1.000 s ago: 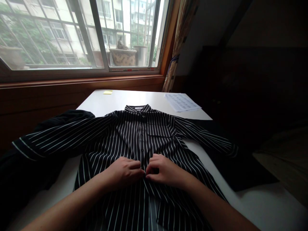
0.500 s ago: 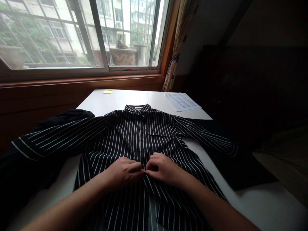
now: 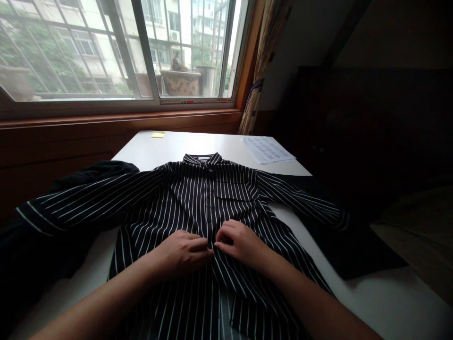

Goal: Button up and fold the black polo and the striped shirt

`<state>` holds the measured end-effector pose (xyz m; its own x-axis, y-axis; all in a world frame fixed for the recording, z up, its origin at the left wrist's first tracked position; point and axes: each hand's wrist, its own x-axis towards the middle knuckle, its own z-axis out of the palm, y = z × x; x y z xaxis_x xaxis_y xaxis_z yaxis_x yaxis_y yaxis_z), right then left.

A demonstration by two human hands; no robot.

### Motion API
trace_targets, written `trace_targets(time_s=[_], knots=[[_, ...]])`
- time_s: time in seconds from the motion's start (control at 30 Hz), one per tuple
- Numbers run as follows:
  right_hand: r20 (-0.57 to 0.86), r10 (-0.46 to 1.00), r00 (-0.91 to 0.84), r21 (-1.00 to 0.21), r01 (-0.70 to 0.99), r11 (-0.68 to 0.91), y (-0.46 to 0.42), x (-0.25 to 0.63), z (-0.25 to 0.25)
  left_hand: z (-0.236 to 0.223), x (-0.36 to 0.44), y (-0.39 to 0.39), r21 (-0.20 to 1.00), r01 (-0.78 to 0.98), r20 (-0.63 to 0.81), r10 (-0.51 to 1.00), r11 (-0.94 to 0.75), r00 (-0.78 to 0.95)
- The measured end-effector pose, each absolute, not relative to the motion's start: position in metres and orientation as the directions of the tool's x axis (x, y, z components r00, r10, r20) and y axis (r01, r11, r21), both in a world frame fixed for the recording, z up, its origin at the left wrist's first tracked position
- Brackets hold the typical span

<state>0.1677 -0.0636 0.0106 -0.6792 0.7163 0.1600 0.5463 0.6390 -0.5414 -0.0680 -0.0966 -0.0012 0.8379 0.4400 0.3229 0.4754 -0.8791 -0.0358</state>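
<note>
A black shirt (image 3: pixel 187 193) with white stripes lies face up, its collar at the far end and its sleeves spread to both sides. My left hand (image 3: pixel 186 252) is closed in a pinch on the shirt's front edge, at the button placket below the middle. Just right of the placket, my right hand (image 3: pixel 237 241) is curled, thumb and fingers brought together low over the cloth. Whether cloth or a button is between its fingertips is hidden. Small dark buttons (image 3: pixel 209 220) show above the hands. Below them the two front edges part.
The shirt rests on a white table (image 3: pixel 212 141). Printed sheets (image 3: pixel 268 149) lie at the back right and a yellow sticky note (image 3: pixel 157 135) at the back left. Dark cloth (image 3: pixel 95 170) is heaped under the left sleeve, with more dark cloth (image 3: pixel 361 250) at right. A window is beyond.
My right hand has moved slightly up and to the right, so its fingertips are now a little apart from my left hand's. The left hand and the shirt look almost unchanged.
</note>
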Motion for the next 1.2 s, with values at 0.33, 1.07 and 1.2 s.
trace_targets(time_s=[0.33, 1.07, 1.2], knots=[[0.180, 0.770, -0.612, -0.523, 0.604, 0.602, -0.060, 0.169, 0.010, 0.008, -0.066, -0.101, 0.022, 0.444, 0.281, 0.431, -0.896, 0.857], [0.254, 0.807, -0.534, -0.525, 0.624, 0.578, -0.055, 0.174, 0.008, 0.003, -0.072, -0.088, 0.263, 0.640, 0.260, 0.692, -0.722, 0.674], [0.296, 0.817, -0.495, -0.478, 0.664, 0.575, -0.052, 0.177, 0.007, 0.007, -0.075, -0.085, 0.300, 0.669, 0.359, 0.730, -0.680, 0.582]])
